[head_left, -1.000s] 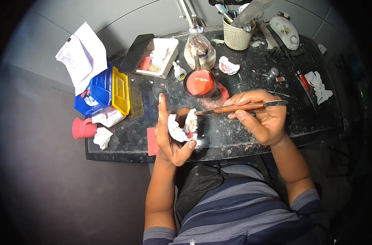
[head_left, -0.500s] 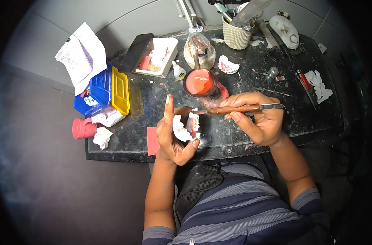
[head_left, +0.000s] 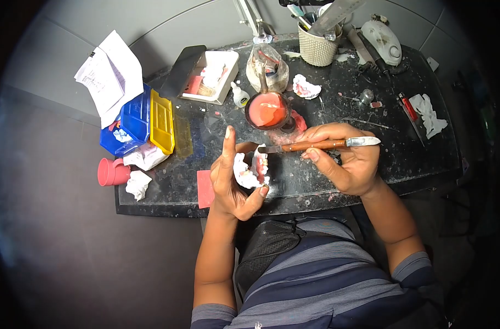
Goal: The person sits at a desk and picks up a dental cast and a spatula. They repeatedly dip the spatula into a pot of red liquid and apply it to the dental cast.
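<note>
My left hand grips a white plaster dental cast between thumb and fingers, index finger pointing up. Pink wax with teeth lines the side of the cast facing right. In my right hand is a wax knife with a wooden handle, held level between thumb and fingers. Its left tip meets the upper edge of the cast; its broad metal blade sticks out to the right. Just beyond both hands stands a dark pan of pink-red wax. A pink wax sheet lies beside my left wrist.
Blue and yellow boxes with papers on top and a pink mug are at the left. Toward the back are a white tray, a small bottle, another cast and a basket of tools. A red-handled tool lies right.
The wax knife has rolled in my right fingers, so its broad blade now faces up more flatly. Both hands and the cast stay almost in place.
</note>
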